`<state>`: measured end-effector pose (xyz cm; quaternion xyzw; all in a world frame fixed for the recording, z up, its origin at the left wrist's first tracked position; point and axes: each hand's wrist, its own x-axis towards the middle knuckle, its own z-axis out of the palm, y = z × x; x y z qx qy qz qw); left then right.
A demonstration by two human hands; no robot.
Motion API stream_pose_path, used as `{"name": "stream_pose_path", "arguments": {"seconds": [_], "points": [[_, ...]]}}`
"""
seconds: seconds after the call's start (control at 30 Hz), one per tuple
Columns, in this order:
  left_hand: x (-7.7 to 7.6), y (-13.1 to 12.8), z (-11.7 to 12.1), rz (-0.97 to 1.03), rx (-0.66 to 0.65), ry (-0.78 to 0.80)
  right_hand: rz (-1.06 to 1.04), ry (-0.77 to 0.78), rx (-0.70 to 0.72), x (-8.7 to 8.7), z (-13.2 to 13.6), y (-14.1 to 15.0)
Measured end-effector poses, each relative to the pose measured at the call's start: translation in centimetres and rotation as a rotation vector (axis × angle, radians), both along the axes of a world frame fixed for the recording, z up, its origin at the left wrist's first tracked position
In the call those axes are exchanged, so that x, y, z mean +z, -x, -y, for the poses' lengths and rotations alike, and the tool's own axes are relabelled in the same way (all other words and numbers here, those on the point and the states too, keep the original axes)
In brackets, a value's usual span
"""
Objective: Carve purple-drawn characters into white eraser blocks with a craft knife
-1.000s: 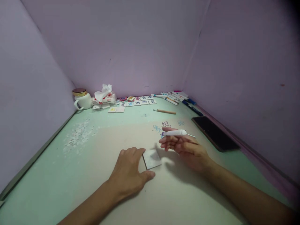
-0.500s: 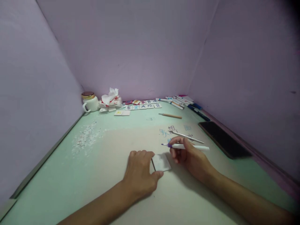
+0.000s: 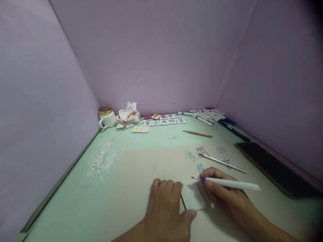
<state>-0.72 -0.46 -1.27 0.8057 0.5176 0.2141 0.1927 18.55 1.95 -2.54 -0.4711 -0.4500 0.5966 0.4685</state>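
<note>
My left hand (image 3: 168,205) presses down with thumb and fingers around the left side of a small white square block (image 3: 193,199). A dark line runs along the block's left edge. In my right hand (image 3: 224,196) is a white marker (image 3: 234,184) with a purple collar, its tip pointing left just beyond the block's far edge. Whether the tip touches anything cannot be made out. Beyond the marker lies a silver craft knife (image 3: 224,163) on a pale sheet (image 3: 141,164) bearing handwritten Chinese characters (image 3: 200,167).
Farther back lies a wooden-handled carving tool (image 3: 199,133). Character tiles (image 3: 164,122) form rows by the back wall, beside a tissue pack (image 3: 128,117) and a lidded mug (image 3: 108,119). Several markers (image 3: 204,120) and a dark phone (image 3: 272,168) lie right; white shavings (image 3: 103,161) left.
The view has shifted, so the scene sits lower and farther right. The marker tip has come closer to the block's far edge. My left hand keeps its hold on the block.
</note>
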Motion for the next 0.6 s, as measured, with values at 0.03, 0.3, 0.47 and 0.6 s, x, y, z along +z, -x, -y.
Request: {"name": "stream_pose_path", "arguments": {"seconds": [0.03, 0.3, 0.47, 0.6], "points": [[-0.2, 0.0, -0.1, 0.002, 0.002, 0.0, 0.027, 0.004, -0.012, 0.0, 0.3, 0.1], [-2.3, 0.3, -0.8, -0.016, 0.022, -0.18, 0.098, 0.024, -0.148, 1.9, 0.6, 1.8], [-3.7, 1.0, -1.5, -0.048, -0.056, -0.376, 0.156, 0.023, -0.128, 2.1, 0.5, 2.3], [-5.0, 1.1, -1.8, -0.117, 0.045, -0.391, 0.126, 0.006, -0.111, 1.7, 0.4, 2.3]]}}
